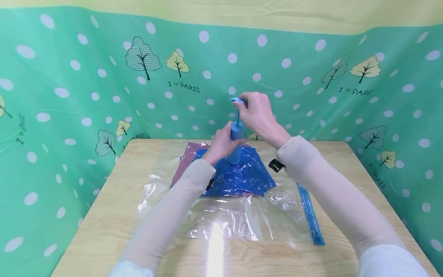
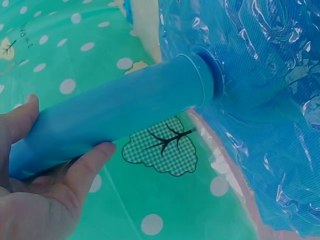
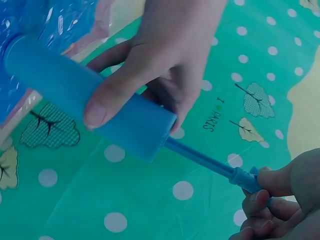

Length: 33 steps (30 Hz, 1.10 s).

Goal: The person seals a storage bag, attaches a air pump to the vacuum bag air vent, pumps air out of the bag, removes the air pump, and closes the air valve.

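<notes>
A blue hand pump stands upright on a clear plastic vacuum bag, its base at the bag's valve in the left wrist view. Inside the bag lies folded blue cloth, with pink cloth showing at its left. My left hand grips the pump barrel, fingers and thumb wrapped about its upper part. Above it, my right hand holds the pump's handle. The thin rod is drawn out of the barrel between both hands.
A long blue strip lies along the right side of the bag on the wooden table. A green dotted curtain with trees hangs close behind the table and along both sides.
</notes>
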### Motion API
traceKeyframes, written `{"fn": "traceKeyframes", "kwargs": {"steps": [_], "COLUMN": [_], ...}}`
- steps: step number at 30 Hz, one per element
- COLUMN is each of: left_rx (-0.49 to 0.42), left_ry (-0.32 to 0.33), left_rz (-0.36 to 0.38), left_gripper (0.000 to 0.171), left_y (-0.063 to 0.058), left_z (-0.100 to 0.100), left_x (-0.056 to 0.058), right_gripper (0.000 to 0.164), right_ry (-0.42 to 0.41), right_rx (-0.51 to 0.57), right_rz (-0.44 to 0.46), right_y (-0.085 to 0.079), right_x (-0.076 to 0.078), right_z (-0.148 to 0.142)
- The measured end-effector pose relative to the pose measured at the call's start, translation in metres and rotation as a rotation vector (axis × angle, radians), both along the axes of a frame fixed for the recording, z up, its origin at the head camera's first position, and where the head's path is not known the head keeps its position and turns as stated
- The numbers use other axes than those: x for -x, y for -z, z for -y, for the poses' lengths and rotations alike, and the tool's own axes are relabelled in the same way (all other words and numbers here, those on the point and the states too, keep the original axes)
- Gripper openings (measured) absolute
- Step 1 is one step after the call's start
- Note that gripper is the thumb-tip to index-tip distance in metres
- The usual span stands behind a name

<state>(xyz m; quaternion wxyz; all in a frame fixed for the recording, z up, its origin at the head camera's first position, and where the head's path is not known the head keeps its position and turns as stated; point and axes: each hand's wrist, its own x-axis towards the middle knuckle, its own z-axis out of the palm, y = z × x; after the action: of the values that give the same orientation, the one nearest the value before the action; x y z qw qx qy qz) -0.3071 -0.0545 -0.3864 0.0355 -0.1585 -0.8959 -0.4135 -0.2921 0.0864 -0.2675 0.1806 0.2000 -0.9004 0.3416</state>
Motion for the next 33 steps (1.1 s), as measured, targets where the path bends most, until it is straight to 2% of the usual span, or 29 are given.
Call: {"fn": "traceKeyframes", "kwargs": {"steps": [4,8,12,15,22,26,29,33], "left_rx": [0.003,-0.010,-0.020,-0.018,-0.036,-0.043,-0.079,-0.154], "left_ry": [-0.003,0.006,0.027,0.033,0.033,0.023,0.059,0.129], "left_rz": [-0.004,-0.017,-0.032,-0.037,-0.006,-0.002,0.040,0.122], "left_gripper": [0.051,0.054,0.065,0.071,0.071,0.074,0.079,0.078], "left_y": [-0.002,-0.001,0.002,0.003,0.000,-0.002,0.005,0.024], "left_z": [0.002,0.004,0.005,0.005,0.006,0.008,0.009,0.014], "left_x": [0.000,0.002,0.003,0.003,0.000,-0.002,-0.003,-0.002], "right_gripper": [0.022,0.022,0.021,0.020,0.022,0.030,0.045,0.064], "right_ry": [-0.012,-0.016,-0.008,-0.004,-0.009,-0.011,-0.010,-0.006], "right_rx": [-0.007,-0.014,-0.021,-0.017,-0.016,-0.007,0.034,0.104], "right_rz": [-0.034,0.001,0.053,0.060,0.064,0.073,0.104,0.189], "right_y": [0.007,0.025,0.044,0.053,0.056,0.056,0.062,0.081], "right_x": [0.002,0.006,0.009,0.010,0.010,0.008,0.004,-0.004], "right_z": [0.002,0.003,0.002,0.002,0.003,0.003,-0.001,-0.007]}}
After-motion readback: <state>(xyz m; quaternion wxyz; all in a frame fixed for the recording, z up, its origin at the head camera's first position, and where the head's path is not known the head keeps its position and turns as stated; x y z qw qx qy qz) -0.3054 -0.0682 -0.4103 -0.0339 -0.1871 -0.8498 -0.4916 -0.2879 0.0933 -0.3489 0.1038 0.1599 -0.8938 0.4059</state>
